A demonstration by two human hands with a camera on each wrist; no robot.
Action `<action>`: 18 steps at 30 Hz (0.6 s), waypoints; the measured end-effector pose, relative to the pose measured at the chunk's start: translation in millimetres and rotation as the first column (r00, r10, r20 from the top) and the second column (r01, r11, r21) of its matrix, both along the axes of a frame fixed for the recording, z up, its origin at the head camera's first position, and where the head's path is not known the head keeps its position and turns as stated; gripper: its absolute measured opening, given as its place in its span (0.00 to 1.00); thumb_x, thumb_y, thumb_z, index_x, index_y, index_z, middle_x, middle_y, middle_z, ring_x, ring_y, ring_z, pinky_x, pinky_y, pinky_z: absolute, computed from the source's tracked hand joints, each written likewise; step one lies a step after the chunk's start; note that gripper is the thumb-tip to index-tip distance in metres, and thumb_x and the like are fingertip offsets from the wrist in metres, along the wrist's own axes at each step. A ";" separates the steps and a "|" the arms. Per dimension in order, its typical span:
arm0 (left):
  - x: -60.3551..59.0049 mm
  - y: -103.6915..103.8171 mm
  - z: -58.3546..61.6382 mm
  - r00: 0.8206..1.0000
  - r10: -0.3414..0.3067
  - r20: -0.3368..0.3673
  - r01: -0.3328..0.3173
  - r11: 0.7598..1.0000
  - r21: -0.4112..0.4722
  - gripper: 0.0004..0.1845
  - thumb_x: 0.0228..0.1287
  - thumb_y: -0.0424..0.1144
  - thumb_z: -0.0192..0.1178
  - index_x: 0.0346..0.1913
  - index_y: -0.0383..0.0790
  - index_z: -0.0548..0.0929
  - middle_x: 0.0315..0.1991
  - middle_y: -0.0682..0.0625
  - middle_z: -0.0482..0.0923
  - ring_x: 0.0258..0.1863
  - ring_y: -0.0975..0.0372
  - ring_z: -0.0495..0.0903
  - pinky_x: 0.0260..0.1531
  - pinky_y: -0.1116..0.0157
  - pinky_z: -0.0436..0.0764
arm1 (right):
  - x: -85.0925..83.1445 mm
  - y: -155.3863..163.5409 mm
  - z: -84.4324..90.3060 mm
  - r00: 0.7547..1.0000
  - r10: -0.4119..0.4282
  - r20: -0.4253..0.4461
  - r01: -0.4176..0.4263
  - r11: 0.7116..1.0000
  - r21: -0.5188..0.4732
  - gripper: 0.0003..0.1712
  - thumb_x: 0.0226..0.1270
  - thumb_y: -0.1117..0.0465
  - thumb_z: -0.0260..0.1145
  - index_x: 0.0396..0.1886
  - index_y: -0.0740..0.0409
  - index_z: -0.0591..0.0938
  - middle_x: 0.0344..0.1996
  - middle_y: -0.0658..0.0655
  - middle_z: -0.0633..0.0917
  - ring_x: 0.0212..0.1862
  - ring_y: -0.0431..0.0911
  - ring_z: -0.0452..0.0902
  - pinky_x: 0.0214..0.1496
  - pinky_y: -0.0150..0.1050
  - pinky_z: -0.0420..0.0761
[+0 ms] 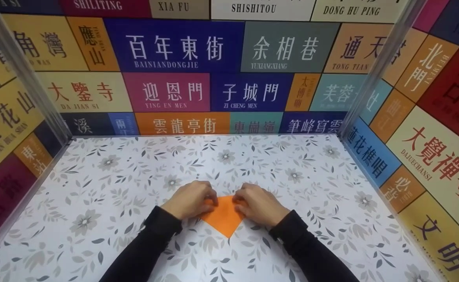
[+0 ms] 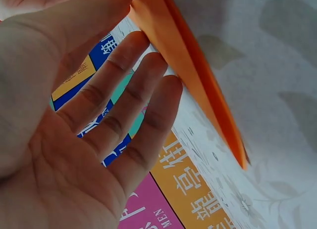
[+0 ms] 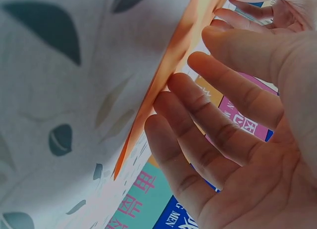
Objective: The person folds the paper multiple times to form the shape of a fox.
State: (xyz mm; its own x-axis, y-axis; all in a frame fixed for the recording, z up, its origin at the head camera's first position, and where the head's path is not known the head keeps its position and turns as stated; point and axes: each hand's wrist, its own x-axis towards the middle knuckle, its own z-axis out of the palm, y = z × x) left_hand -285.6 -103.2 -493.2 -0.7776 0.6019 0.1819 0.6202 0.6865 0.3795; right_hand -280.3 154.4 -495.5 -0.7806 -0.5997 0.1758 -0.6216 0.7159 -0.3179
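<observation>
The orange paper (image 1: 224,217) is lying flat on the table (image 1: 107,184), near the middle of the front edge, with one corner pointing back at the person. It looks like a folded piece, because the wrist views are showing layers of paper one on top of the other. It is sitting low and flat, probably so the fold can be pushed down hard against the table.

The left hand (image 1: 190,199) is resting on the left top corner of the paper. Its fingers (image 2: 124,90) are lying side by side, only a little bent, with their tips touching the paper edge. It is pressing, not grabbing.

The right hand (image 1: 258,204) is doing the same on the right top corner. Its fingers (image 3: 198,120) are lying close together, with their tips against the orange edge. It is not wrapping around anything.

Both hands are sitting close together, almost touching, so the paper cannot slide.

The table has a cover with grey flowers and leaves. Colourful walls (image 1: 174,92) with big writing are standing along the back and side edges.
</observation>
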 end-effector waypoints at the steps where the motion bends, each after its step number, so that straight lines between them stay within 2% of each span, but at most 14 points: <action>1: 0.0 0.0 0.0 1.000 -0.002 0.003 0.002 1.000 -0.001 0.06 0.57 0.41 0.76 0.37 0.53 0.92 0.39 0.57 0.82 0.39 0.63 0.80 0.42 0.61 0.81 | 0.2 -0.3 -0.4 1.000 0.002 -0.005 -0.002 1.000 0.003 0.08 0.64 0.55 0.73 0.42 0.48 0.89 0.36 0.47 0.80 0.36 0.42 0.75 0.39 0.38 0.80; 11: 1.2 1.4 2.0 0.999 0.016 0.045 -0.014 0.999 -0.032 0.08 0.55 0.44 0.77 0.38 0.55 0.91 0.40 0.57 0.81 0.39 0.63 0.79 0.43 0.60 0.80 | 1.4 -2.3 1.6 1.000 0.020 0.001 -0.020 1.000 -0.007 0.09 0.64 0.56 0.74 0.43 0.50 0.89 0.37 0.49 0.81 0.36 0.42 0.75 0.39 0.38 0.80; 18: 4.3 2.5 1.8 0.999 0.031 0.042 -0.029 0.999 -0.044 0.10 0.52 0.47 0.78 0.38 0.56 0.91 0.40 0.57 0.81 0.40 0.63 0.79 0.44 0.60 0.80 | 11.7 -8.5 9.5 0.997 0.076 -0.004 -0.076 0.997 -0.030 0.07 0.59 0.59 0.76 0.37 0.49 0.89 0.35 0.46 0.82 0.36 0.41 0.78 0.39 0.36 0.81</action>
State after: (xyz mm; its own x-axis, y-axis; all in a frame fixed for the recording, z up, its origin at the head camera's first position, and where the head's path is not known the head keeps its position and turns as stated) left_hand -281.3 -100.6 -491.4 -0.8020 0.5847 0.1223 0.5829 0.7211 0.3744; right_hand -268.6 146.0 -486.0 -0.7324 -0.6517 0.1972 -0.6750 0.6566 -0.3365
